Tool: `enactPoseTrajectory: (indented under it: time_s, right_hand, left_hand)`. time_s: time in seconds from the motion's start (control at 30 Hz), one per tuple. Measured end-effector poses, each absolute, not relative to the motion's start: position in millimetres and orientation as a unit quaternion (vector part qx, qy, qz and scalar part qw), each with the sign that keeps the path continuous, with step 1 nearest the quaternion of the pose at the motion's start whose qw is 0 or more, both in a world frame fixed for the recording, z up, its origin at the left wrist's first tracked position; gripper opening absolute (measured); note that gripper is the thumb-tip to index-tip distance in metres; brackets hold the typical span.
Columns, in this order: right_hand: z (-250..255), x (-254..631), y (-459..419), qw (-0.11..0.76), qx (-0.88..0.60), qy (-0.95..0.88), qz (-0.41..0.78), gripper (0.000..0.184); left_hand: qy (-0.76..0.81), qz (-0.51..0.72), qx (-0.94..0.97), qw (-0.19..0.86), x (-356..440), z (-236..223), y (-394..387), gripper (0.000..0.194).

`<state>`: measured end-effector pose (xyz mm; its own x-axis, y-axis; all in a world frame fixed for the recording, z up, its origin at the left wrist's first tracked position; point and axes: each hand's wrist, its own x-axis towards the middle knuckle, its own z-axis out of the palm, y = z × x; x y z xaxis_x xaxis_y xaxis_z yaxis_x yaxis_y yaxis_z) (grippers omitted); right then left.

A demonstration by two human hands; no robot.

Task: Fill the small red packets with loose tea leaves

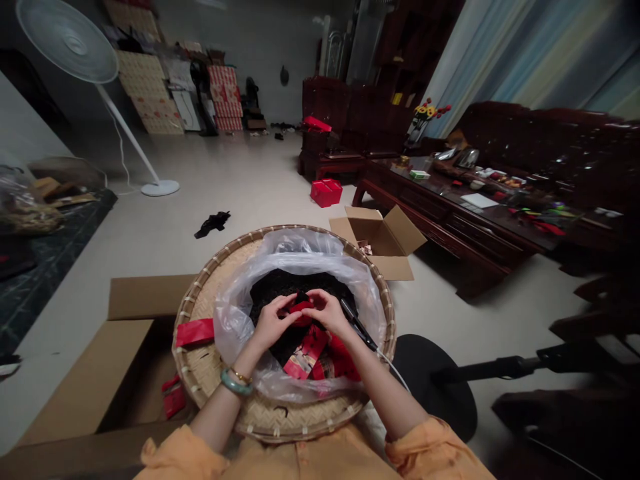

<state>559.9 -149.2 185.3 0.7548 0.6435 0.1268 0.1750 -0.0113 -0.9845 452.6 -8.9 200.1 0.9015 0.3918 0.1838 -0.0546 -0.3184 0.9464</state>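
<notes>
A round woven bamboo tray (200, 360) rests on my lap. On it lies an open clear plastic bag (235, 313) holding dark loose leaves (273, 287). My left hand (273, 323) and my right hand (327, 310) meet over the leaves, both pinching one small red packet (301, 308) between their fingers. Several more red packets (313, 357) lie in the bag below my hands. Another red packet (195, 331) lies on the tray at the left. A dark slim tool with a white cord (357, 327) lies by my right wrist.
An open cardboard box (90, 373) with a red packet (173, 397) inside sits at my left. A smaller open box (383, 237) stands beyond the tray. A white fan (70, 41) is far left, a dark wooden table (450, 213) at right, a black stand base (435, 373) near right.
</notes>
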Motion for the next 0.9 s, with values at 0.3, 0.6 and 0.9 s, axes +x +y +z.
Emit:
enactPoseTrajectory:
  time_s: [0.3, 0.6, 0.9]
  right_hand:
    - [175, 563, -147, 0.656, -0.669, -0.306, 0.169, 0.036]
    - [180, 555, -152, 0.676, -0.646, -0.282, 0.213, 0.028]
    - [189, 541, -160, 0.669, -0.651, -0.311, 0.181, 0.018]
  left_hand:
    - [0.130, 0.184, 0.770, 0.597, 457, 193, -2, 0.031]
    - [0.096, 0.150, 0.775, 0.606, 457, 195, -5, 0.033]
    - [0.064, 0.145, 0.757, 0.634, 450, 196, -13, 0.047]
